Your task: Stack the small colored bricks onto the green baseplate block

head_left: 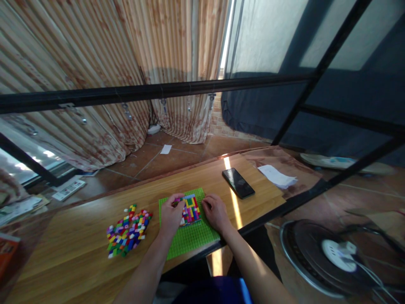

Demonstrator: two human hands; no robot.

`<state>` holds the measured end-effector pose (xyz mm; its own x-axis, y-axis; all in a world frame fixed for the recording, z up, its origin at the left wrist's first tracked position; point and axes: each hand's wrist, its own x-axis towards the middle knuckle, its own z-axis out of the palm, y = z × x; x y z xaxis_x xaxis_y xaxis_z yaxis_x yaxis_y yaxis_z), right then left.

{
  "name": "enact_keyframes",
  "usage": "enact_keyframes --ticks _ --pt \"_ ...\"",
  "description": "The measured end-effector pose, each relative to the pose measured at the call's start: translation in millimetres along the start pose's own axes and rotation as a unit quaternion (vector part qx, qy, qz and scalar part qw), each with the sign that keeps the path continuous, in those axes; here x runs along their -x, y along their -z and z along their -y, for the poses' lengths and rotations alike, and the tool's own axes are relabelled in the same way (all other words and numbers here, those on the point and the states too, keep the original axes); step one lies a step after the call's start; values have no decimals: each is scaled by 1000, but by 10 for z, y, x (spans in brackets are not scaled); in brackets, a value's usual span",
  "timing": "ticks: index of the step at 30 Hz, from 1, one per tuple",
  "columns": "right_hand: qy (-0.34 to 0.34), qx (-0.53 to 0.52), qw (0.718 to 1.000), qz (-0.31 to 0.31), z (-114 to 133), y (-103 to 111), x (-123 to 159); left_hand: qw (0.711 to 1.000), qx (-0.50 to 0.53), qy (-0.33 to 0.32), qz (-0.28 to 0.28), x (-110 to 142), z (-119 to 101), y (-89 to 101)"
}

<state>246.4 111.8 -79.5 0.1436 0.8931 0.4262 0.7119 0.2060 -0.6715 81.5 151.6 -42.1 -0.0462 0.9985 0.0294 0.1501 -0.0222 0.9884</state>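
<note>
A green studded baseplate (pixel 190 242) lies on the wooden table, with a block of small multicoloured building bricks (pixel 191 211) on it. At the block's left side, my left hand (pixel 171 213) is closed in a pinch, its fingertips over the block's edge. Whatever it holds is too small to name. My right hand (pixel 215 213) rests at the baseplate's right edge, its fingers curled closed. I cannot make out what is between them. A loose heap of small bricks (pixel 129 230) lies left of the baseplate.
A black phone (pixel 238 183) lies on the wooden table (pixel 79 240), right of the baseplate. Beyond it are white papers (pixel 277 176). A black metal bar (pixel 152 90) crosses in front of the curtains. A round dark stool (pixel 316 253) with a white power strip (pixel 338 254) stands at right.
</note>
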Motion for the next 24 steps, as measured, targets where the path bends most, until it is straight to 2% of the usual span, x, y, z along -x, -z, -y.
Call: enact_keyframes --ticks 4,16,24 --pt "1 2 1000 -1 -9 -6 1 999 27 32 14 -22 54 -15" --pt "5 5 1000 7 -20 -11 8 1000 14 19 -4 -17 76 -44" --pt "9 5 1000 -4 -21 -19 1 999 15 33 13 -12 8 -10"
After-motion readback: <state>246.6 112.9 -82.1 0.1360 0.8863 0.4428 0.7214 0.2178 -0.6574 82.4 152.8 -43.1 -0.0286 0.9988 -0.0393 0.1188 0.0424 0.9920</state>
